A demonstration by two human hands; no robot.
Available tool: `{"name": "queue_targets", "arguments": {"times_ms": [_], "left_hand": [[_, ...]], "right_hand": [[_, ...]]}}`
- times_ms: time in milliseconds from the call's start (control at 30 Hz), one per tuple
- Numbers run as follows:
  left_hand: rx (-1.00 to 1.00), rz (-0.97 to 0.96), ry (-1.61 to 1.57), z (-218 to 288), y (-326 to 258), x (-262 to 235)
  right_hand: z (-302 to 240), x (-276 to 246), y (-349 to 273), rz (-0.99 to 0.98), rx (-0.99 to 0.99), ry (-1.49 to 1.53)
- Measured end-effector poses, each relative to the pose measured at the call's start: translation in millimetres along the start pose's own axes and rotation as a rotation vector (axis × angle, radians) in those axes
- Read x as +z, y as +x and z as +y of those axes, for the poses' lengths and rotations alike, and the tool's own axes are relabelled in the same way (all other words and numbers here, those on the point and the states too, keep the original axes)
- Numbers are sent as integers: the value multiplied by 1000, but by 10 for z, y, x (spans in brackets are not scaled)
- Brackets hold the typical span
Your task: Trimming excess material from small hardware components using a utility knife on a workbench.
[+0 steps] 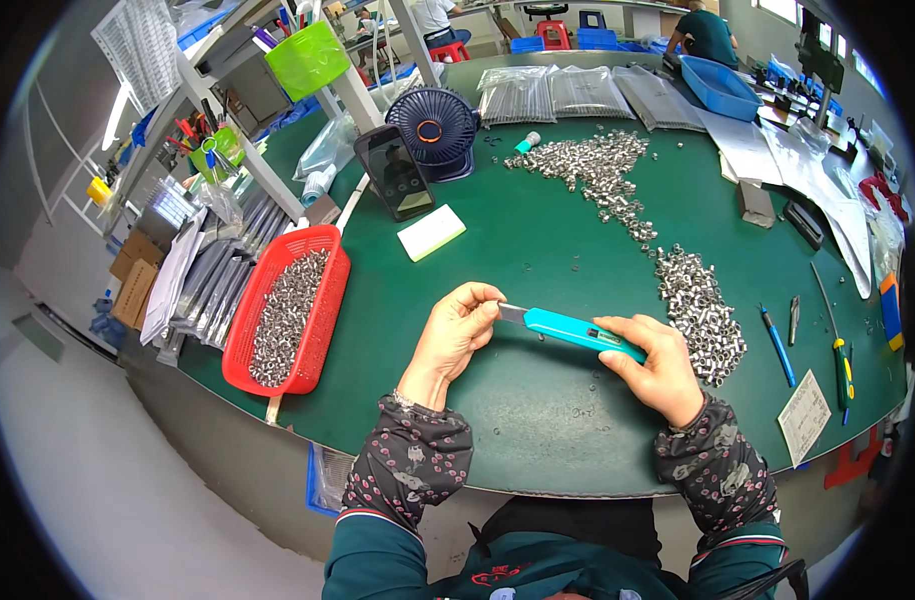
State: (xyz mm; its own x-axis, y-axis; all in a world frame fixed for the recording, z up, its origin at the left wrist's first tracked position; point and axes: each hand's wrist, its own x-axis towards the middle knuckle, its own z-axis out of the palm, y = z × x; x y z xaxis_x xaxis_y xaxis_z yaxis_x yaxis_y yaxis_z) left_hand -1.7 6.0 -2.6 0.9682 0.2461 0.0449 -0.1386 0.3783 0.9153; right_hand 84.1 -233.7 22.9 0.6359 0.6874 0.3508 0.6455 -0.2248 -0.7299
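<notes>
Holding knife [569,328] in right grip [661,368], pointing blade [513,314] left, slightly far; pinching left grip [455,332] at tip, contents unclear.

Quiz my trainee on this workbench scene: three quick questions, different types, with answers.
1. True or false: the right hand holds the turquoise cutter by its handle.
2. What does the red basket contain? A) wooden pegs, B) small metal parts, C) glass beads.
3. Fill in: just right of the phone stands a dark ____.

Key: 1. True. 2. B. 3. Fan.
</notes>
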Motion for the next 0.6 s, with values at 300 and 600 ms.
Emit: {"name": "queue_targets", "arguments": {"times_ms": [300,600], "left_hand": [[-43,24,6,-29,1,7],[-43,27,-50,13,13,43]], "right_hand": [[2,23,4,125,-158,-222],[49,50,28,252,-138,-356]]}}
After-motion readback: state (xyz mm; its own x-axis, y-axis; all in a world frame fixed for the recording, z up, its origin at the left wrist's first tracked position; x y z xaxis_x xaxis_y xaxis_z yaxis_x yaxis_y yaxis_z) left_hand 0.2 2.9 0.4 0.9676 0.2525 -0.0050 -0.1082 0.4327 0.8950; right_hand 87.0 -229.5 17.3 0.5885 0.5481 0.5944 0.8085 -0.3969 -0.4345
